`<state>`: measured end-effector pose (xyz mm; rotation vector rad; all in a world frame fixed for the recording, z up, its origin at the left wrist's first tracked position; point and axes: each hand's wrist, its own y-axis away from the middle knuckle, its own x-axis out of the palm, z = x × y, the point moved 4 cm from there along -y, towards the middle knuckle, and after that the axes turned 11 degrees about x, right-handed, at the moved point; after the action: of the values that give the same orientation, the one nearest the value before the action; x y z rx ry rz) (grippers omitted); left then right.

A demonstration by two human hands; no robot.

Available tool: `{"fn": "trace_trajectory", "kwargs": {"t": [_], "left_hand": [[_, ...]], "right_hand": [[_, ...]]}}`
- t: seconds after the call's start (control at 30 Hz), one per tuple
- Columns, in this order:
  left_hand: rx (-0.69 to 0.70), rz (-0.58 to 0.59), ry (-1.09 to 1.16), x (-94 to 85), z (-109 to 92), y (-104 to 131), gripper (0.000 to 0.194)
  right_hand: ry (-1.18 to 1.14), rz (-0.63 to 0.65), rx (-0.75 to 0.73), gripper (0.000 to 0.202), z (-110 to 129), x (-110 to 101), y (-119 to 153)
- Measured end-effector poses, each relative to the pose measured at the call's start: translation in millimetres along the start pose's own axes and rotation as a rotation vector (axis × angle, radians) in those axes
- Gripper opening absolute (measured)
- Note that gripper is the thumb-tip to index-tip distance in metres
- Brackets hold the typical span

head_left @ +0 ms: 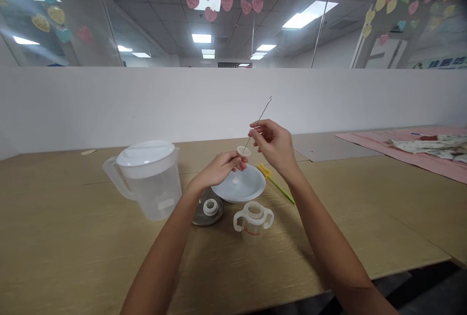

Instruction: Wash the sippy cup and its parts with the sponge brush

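Bottle (251, 233): though it stands upright on the worktop (91, 256), it is already uncapped.
Collar (210, 207): off, in the dish (207, 221).
Disc (241, 151): above the bowl (251, 187), pinched by the left hand's (219, 168) fingers; underside hidden.
Wire (263, 112): narrowly gripped by the right hand's (273, 140) fingers; probing looks unfinished, lower tip hard to make out.

Hands (219, 168) (273, 142) hold a thin rod (263, 110) and round piece (246, 153).

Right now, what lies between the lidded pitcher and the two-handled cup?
In the head view, a dark round dish holding a white ring-shaped part; the left forearm crosses in front.
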<state>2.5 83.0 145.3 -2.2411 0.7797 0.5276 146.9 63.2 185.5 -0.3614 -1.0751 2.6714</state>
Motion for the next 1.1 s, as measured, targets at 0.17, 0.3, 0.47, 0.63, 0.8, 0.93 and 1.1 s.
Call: {"fn": "trace_trajectory", "kwargs": {"t": [0.17,0.3,0.47,0.63,0.8,0.93,1.1], "left_hand": [[0.026,0.061,-0.003,11.8,4.4,-3.7,0.026],[0.039,0.077,0.011,17.7,4.0,-4.1,0.024],[0.067,0.044,-0.003,20.7,-1.8,-3.4,0.023],[0.1,-0.058,0.075,17.1,-7.1,-5.8,0.023],[0.109,-0.119,0.176,6.7,3.6,-7.6,0.022],[0.106,-0.179,0.211,-3.0,15.3,-8.3,0.022],[0.106,-0.14,0.202,-1.2,11.5,-7.4,0.025]], "right_hand": [[-0.054,-0.171,0.008,0.037,4.8,-18.9,-2.7],[-0.045,-0.247,0.024,0.053,10.7,-21.5,2.7],[0.086,-0.299,0.024,0.057,10.8,-11.1,8.4],[0.172,-0.163,0.059,0.054,-3.6,8.2,9.4],[0.363,-0.096,0.02,0.05,-6.4,23.5,16.4],[0.436,-0.117,-0.072,0.045,-5.3,30.5,18.5],[0.328,-0.109,-0.118,0.033,-7.0,32.6,16.1]]}}
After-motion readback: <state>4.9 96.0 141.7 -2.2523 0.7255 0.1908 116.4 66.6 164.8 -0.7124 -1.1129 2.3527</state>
